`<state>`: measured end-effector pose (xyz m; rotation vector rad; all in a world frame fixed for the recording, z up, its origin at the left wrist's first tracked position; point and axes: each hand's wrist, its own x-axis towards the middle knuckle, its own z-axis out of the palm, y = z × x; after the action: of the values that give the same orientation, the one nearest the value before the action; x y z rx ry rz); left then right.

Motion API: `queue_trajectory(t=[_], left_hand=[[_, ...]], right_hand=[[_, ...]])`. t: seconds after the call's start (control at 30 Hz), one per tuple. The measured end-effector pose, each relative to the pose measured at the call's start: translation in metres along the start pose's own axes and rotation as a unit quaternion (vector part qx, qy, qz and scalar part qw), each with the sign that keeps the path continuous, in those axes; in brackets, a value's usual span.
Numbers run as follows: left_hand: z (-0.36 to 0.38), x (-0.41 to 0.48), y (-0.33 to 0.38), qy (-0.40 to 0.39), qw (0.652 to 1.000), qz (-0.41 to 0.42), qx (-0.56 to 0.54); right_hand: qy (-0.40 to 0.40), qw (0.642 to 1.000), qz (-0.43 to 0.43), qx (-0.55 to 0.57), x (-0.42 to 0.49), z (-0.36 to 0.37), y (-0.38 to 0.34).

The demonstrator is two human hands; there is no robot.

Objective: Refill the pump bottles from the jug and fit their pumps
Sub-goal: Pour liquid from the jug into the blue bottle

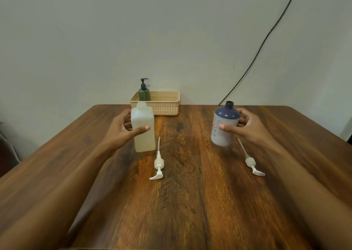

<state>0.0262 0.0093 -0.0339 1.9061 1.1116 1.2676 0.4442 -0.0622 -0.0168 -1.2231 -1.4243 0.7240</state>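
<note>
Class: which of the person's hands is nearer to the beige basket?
Left. The left hand, gripping the jug, is just in front of the basket's left end; the right hand, holding the bottle, is well off to its right.

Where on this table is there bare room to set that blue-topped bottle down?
The bottle fits on bare wood between the left pump and the right pump, or nearer you. Crowded: the far edge by the basket and jug.

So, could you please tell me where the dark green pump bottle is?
In the head view, the dark green pump bottle stands upright in the left end of the beige basket at the far edge of the table, behind the jug.
</note>
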Motion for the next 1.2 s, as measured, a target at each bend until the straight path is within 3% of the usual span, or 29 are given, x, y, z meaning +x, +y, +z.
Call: queue_trajectory(t=[0.5,0.87,1.2], left_hand=[[0.03,0.035,0.062,-0.04,0.998,0.044,-0.02],[0.026,0.056,0.098,-0.167,0.971,0.096,0.144],[0.028,0.063,0.112,-0.218,0.948,0.117,0.198]], right_hand=[[-0.022,0.999,-0.034,0.022,0.014,0.027,-0.024],[-0.064,0.997,-0.045,0.028,0.007,0.047,-0.028],[-0.094,0.994,-0.054,-0.002,0.001,0.044,-0.033]])
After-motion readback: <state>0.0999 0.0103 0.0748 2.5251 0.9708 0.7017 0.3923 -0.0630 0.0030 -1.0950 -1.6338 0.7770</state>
